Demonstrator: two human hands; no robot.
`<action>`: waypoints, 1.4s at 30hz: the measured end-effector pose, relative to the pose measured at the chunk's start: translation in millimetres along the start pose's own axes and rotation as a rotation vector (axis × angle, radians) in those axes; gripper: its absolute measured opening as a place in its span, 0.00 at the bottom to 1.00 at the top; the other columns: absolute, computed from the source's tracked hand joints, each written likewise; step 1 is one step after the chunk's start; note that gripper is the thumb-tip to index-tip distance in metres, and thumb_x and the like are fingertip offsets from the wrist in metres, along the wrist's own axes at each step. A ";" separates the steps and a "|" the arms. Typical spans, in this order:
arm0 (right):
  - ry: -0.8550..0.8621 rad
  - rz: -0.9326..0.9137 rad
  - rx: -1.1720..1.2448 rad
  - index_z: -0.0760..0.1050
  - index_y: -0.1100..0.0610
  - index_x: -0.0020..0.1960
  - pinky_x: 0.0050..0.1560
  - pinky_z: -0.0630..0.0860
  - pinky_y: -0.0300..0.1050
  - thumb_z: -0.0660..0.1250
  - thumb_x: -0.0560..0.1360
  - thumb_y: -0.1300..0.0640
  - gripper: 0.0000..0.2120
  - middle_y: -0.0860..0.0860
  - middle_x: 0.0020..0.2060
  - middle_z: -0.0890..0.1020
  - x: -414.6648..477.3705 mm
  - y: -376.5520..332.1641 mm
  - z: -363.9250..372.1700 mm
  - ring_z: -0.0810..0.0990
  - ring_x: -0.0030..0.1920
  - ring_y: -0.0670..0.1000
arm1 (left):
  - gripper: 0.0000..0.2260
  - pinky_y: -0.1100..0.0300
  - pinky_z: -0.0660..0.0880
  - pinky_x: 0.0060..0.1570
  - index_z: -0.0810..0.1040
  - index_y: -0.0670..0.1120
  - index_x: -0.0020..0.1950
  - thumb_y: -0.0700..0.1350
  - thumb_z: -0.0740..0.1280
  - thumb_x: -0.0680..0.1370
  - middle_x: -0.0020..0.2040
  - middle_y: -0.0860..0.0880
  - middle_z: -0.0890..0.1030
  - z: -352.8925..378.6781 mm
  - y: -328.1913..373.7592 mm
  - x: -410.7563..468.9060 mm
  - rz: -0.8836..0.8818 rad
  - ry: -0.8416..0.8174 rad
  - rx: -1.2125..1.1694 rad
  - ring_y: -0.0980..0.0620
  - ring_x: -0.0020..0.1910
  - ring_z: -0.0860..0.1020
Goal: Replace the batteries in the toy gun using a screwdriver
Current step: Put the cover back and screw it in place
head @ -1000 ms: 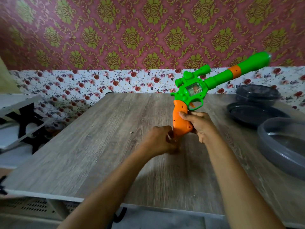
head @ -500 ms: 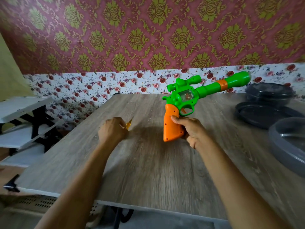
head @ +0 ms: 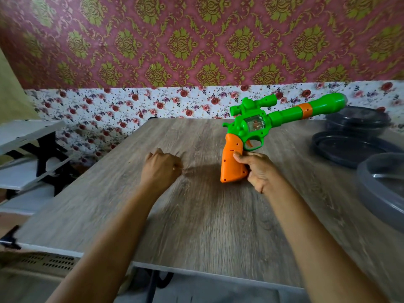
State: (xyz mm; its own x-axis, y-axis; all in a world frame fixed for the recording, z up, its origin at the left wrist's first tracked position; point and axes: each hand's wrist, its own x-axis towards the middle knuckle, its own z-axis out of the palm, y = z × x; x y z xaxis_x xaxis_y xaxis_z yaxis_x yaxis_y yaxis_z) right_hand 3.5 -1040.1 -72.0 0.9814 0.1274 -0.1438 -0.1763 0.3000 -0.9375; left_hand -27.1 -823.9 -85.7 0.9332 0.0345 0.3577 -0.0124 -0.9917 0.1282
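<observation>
Our right hand curls round the toy gun by its orange grip. Our left hand curls well apart; whether it pinches anything we cannot tell.

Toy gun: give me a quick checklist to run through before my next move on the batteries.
1. Right hand holds the toy gun by its orange grip: ok.
2. Barrel points away from you: ok.
3. Screwdriver in sight: not ok, none visible.
4. What the left hand holds: cannot tell, fingers curled.
5. New batteries in sight: not ok, none visible.
</observation>
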 end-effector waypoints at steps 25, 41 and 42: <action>0.011 -0.009 -0.047 0.72 0.64 0.64 0.69 0.65 0.60 0.67 0.72 0.66 0.20 0.61 0.63 0.75 7.7 9.1 -3.2 0.72 0.66 0.58 | 0.07 0.53 0.71 0.43 0.76 0.42 0.48 0.38 0.58 0.79 0.45 0.42 0.78 10.3 3.4 4.7 0.128 -0.011 0.040 0.45 0.48 0.73; 0.009 0.002 -0.097 0.76 0.61 0.59 0.71 0.61 0.62 0.70 0.69 0.63 0.18 0.60 0.63 0.76 18.7 17.3 -6.1 0.71 0.67 0.57 | 0.03 0.61 0.73 0.35 0.79 0.44 0.41 0.37 0.70 0.70 0.36 0.51 0.79 6.7 18.6 0.1 0.127 0.081 -0.278 0.54 0.36 0.78; 0.007 0.004 -0.110 0.77 0.60 0.56 0.71 0.61 0.62 0.71 0.69 0.63 0.15 0.60 0.63 0.76 19.9 17.6 -6.6 0.71 0.67 0.57 | 0.05 0.62 0.75 0.35 0.78 0.44 0.39 0.35 0.71 0.69 0.34 0.52 0.79 4.9 22.2 -0.9 0.105 0.125 -0.410 0.56 0.33 0.78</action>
State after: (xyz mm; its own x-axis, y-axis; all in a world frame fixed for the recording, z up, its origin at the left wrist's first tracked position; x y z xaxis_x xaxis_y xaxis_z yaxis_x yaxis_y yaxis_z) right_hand 20.4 -1038.5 -93.4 0.9813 0.1216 -0.1494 -0.1711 0.1941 -0.9659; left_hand -26.4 -846.5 -87.8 0.8689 -0.0239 0.4943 -0.2698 -0.8603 0.4326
